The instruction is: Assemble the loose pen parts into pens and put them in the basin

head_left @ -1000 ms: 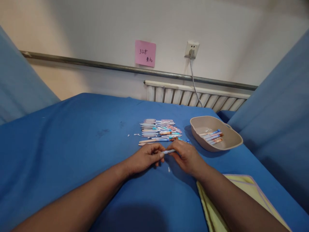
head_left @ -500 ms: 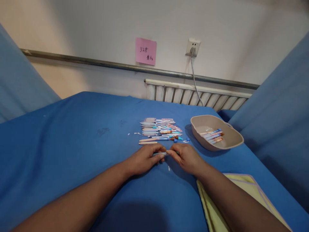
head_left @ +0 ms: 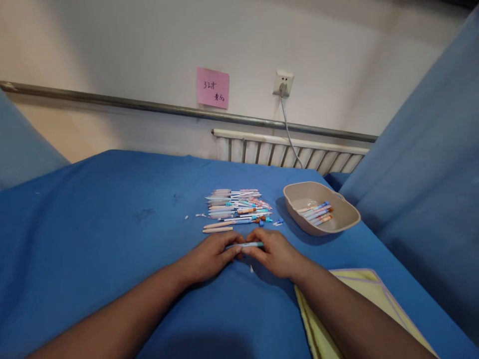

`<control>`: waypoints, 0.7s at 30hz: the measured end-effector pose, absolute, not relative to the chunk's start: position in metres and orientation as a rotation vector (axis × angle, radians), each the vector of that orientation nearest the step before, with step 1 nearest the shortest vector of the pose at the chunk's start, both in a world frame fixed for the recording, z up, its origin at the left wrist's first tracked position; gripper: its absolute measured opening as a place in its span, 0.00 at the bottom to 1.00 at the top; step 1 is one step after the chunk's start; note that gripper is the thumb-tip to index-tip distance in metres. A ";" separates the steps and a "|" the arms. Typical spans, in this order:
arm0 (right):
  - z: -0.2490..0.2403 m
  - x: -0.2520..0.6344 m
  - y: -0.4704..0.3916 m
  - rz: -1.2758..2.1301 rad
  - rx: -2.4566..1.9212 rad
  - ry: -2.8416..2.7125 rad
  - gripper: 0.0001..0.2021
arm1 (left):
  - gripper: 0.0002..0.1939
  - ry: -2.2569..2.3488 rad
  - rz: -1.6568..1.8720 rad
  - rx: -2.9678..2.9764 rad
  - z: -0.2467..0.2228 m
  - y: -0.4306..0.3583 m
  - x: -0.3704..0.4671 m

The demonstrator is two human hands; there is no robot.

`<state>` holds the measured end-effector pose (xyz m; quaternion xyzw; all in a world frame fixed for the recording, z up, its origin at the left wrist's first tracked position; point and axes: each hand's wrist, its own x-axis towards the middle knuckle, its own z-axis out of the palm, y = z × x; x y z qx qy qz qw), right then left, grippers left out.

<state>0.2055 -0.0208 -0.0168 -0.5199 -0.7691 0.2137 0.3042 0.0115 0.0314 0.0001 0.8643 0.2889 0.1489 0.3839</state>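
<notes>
Between both hands lies a slim pen (head_left: pixel 247 245), pale in the middle with a teal-green end to the right. My left hand (head_left: pixel 215 254) is closed on its left part, and my right hand (head_left: pixel 276 252) grips it farther right. Fingers hide portions of the pen. Just beyond the hands, a pile of pens and pen parts (head_left: pixel 235 205) covers the blue cloth, in white, pink, blue and orange. Two peach-coloured barrels (head_left: pixel 218 227) lie at its near edge. A tiny white piece (head_left: pixel 251 269) rests on the cloth below my fingers.
A beige basin (head_left: pixel 294 219) with several pens inside stands right of the pile. Yellow folded cloth (head_left: pixel 359 284) lies under my right forearm. Behind the blue-covered table (head_left: pixel 93 209) are a radiator (head_left: pixel 269 152), a rail and a plugged socket (head_left: pixel 283 84). Blue curtains hang at both sides.
The view has shifted, so the surroundings appear farther left and slightly lower. The fingers have moved a little on the pen, and more of its length now shows between the hands.
</notes>
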 end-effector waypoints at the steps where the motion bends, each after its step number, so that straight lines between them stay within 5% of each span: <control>1: -0.017 0.205 -0.021 0.562 -1.374 -2.007 0.07 | 0.12 0.739 0.381 2.213 0.000 0.032 0.011; 21: -0.028 0.203 -0.015 0.923 -1.311 -1.697 0.08 | 0.12 0.802 0.465 2.374 0.002 0.029 0.011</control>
